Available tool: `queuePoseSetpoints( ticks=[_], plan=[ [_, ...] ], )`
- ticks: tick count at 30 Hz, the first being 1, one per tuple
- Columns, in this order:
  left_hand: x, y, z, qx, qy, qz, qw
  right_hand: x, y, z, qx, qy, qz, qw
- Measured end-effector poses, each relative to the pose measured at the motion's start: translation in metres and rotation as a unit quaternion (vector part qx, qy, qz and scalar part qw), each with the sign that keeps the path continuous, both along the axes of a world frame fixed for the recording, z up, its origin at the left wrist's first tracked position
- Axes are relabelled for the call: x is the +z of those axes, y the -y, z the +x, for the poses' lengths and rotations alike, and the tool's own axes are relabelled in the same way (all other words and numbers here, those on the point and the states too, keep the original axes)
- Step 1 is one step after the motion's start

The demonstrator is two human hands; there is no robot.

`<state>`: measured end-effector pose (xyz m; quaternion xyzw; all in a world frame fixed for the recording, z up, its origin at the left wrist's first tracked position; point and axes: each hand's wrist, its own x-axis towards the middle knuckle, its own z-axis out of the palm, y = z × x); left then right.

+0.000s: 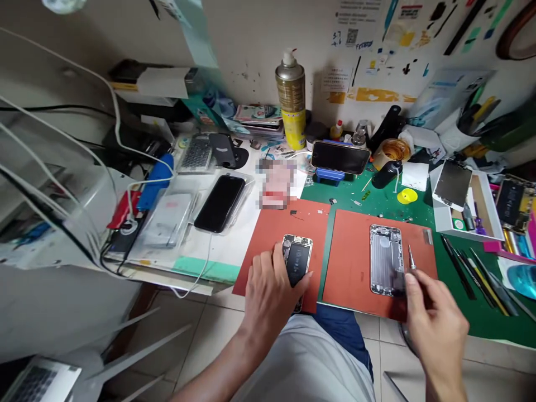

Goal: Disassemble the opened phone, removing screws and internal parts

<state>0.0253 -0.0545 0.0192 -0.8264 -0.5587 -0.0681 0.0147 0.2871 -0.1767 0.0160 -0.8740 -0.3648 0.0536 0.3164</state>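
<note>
My left hand (270, 279) is closed about an opened smartphone (298, 259), thumb on its right side and fingers along its left. The phone lies on a reddish-brown mat, its black battery showing and its lower part partly covered by my hand. My right hand (435, 315) pinches a small screwdriver (411, 257), the slim metal shaft pointing away from me. Just left of that hand, a stripped silver phone housing (386, 259) lies on the second reddish-brown mat (347, 251).
Tweezers and slim tools (481, 279) lie at the right on the green mat (402, 212). A white box (481, 218) holds parts. Behind stand a spray can (291, 100) and a phone on a blue stand (330, 176). A black phone (220, 202) and white cables are leftward.
</note>
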Motion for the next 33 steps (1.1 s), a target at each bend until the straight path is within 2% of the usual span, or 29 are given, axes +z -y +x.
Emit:
queuePoseSetpoints(
  ticks=[5,8,11,16,22,25,33],
  plan=[
    [-0.001,0.005,0.015,0.010,0.000,0.011,1.000,0.002,-0.006,-0.055,0.117,-0.157,0.013,0.981],
    [-0.004,0.003,0.010,-0.005,0.031,0.006,0.999,0.001,-0.008,-0.071,0.165,-0.200,-0.002,0.966],
    [-0.005,0.000,0.000,-0.053,0.068,0.012,0.996,0.002,-0.012,-0.080,0.219,-0.209,-0.009,0.953],
    [-0.005,-0.003,-0.013,-0.106,0.095,-0.002,0.990,0.003,-0.023,-0.088,0.286,-0.094,0.010,0.954],
    [-0.010,0.001,-0.014,-0.084,0.122,0.000,0.989,-0.003,-0.032,-0.090,0.328,0.072,-0.033,0.941],
    [-0.013,0.005,-0.013,-0.070,0.130,0.002,0.989,-0.007,-0.033,-0.092,0.340,0.094,-0.029,0.935],
    [-0.014,0.011,-0.015,-0.060,0.146,-0.004,0.987,-0.011,-0.034,-0.098,0.305,0.085,-0.021,0.948]
  ],
)
